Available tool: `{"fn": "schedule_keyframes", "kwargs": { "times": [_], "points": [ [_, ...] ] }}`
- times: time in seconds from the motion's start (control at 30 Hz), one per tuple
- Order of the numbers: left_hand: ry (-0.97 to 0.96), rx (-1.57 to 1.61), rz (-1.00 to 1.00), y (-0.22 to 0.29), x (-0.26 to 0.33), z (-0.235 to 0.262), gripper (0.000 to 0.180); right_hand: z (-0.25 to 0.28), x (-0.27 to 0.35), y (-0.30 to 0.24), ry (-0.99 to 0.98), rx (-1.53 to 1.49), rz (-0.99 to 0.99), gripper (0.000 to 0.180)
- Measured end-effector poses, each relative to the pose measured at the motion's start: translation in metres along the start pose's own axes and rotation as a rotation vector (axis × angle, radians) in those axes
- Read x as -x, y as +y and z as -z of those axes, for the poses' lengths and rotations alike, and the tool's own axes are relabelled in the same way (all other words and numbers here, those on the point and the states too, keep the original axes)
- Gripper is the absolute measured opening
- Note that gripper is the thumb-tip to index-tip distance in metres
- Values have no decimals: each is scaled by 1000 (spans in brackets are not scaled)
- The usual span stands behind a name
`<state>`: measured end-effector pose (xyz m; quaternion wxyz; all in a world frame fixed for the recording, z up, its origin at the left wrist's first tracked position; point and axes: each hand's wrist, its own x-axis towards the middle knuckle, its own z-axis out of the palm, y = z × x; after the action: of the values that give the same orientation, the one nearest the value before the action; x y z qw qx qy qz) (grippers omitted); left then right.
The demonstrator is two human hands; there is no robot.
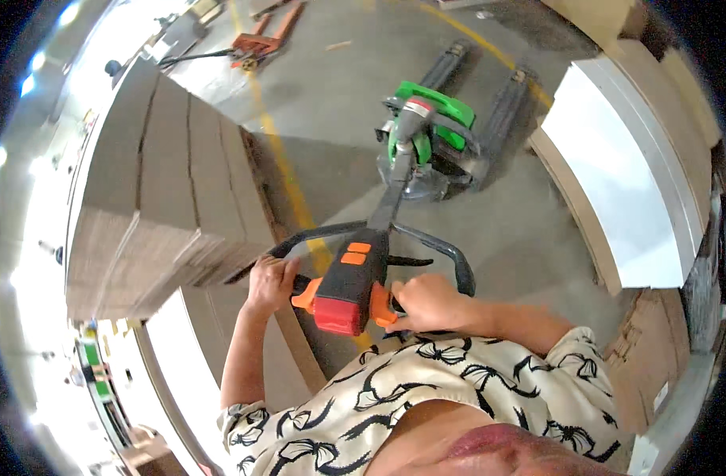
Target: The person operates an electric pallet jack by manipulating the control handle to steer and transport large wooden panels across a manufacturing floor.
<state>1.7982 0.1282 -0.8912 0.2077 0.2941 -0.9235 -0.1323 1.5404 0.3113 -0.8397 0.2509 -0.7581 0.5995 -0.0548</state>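
Note:
My left hand is closed round the left grip of a pallet truck's control handle, which is black with orange buttons and a red end cap. On the other side my right hand wraps the right grip, its fingers beside an orange thumb lever. A matching orange lever sits close to my left hand. From the handle a dark shaft runs forward to the green and black electric pallet truck. Its two forks point away from me, with no load visible on them.
Tall stacks of flat brown cardboard stand close on my left. To the right is a stack topped with white sheets. A yellow line crosses the grey floor. An orange hand pallet truck stands at the far left.

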Motion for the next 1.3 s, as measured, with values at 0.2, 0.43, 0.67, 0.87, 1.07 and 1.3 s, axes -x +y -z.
{"fn": "schedule_keyframes", "kwargs": {
  "times": [0.2, 0.43, 0.67, 0.87, 1.07, 1.3],
  "points": [
    [1, -69, 23, 61, 19, -2, 30, 11, 52, 2, -90, 18, -34, 57],
    [26, -106, 71, 139, 94, 7, 32, -31, 128, -24, -163, 32, 23, 66],
    [-85, -83, 103, 249, 178, 31, 26, -43, 238, -54, -172, 25, 79, 56],
    [-149, -118, 139, 353, 271, 36, 22, -67, 352, -85, -269, 3, 100, 36],
    [-171, -23, 112, 467, 383, 36, 22, -111, 477, -124, -179, 10, 234, 44],
    [-264, 62, 184, 575, 494, 51, 32, -153, 601, -179, -177, 17, 150, 35]
  ]
}}
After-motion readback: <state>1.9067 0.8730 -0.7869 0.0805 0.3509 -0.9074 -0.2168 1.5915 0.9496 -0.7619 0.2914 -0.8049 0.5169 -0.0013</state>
